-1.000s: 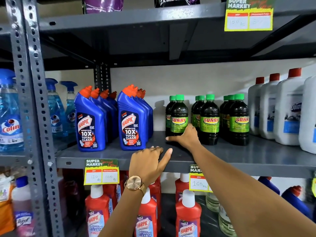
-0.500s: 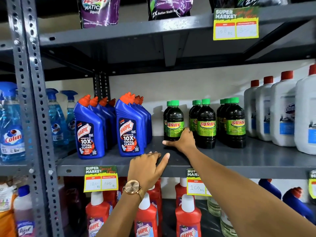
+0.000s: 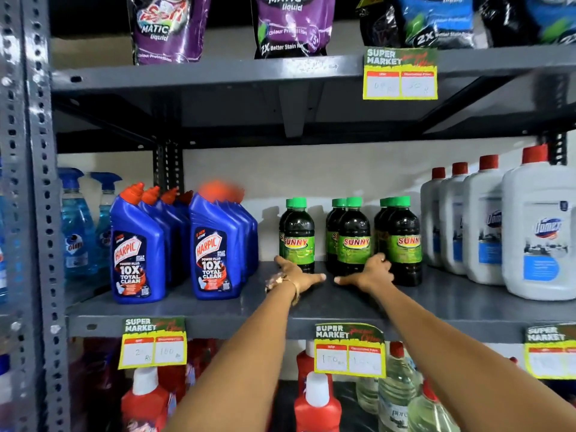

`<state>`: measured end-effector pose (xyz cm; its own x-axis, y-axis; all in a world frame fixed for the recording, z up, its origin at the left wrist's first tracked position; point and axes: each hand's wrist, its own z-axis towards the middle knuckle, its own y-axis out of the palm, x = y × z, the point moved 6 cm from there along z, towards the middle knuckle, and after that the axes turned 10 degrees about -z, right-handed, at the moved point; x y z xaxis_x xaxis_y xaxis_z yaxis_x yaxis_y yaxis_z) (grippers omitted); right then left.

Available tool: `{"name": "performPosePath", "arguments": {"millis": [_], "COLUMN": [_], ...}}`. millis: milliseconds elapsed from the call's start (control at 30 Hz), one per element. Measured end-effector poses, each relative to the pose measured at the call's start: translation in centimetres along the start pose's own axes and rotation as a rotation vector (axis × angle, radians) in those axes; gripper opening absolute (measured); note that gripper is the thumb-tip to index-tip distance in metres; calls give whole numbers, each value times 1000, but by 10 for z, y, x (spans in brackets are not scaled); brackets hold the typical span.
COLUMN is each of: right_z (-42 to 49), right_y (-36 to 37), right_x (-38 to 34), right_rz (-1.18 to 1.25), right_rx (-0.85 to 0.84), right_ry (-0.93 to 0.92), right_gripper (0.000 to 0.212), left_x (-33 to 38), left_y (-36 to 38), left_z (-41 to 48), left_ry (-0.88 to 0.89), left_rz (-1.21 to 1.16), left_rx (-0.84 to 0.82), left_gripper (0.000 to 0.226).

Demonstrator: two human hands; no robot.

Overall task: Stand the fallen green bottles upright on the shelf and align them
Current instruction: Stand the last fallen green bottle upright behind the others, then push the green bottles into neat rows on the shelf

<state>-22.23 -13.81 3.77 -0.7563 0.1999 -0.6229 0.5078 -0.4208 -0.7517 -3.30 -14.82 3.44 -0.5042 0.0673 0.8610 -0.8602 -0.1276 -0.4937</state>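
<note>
Now both arms outstretched over the shelf (image 3: 467, 304), forearms nearly parallel. Left hand (image 3: 294, 274) palm down at the foot of the left bottle pair (image 3: 298, 235), fingers spread flat, thumb pointing right, gripping nothing, bracelet (image 3: 282, 283) at the wrist. Right hand (image 3: 369, 274) likewise low between the middle pair (image 3: 353, 236) and the right pair (image 3: 403, 240), fingers loosely curled against a bottle's base, thumb pointing left; whether clasping it, hard to tell. All green bottles upright in three pairs, between blue jugs (image 3: 215, 254) and white jugs (image 3: 542, 232).
</note>
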Motion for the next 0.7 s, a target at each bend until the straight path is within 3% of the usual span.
{"name": "performPosePath", "arguments": {"millis": [167,333,533,700], "right_z": [16,16,16,15], "right_y": [10,11,7,8], "right_x": [-8,-11,-10,-11], "right_rz": [-99,-90,-59,-38], "right_rx": [32,23,23,27], "right_ry": [-80,-153,-179,-196], "right_gripper": [117,97,79,79], "left_x": [0,2,0,0], "left_y": [-3,-10,-14,-18], "left_z": [4,-2,5,8], "left_ry": [27,-12,21,53], "left_rz": [83,128,181,268], "left_rx": [216,272,250,265], "left_gripper": [87,93,85,90]}}
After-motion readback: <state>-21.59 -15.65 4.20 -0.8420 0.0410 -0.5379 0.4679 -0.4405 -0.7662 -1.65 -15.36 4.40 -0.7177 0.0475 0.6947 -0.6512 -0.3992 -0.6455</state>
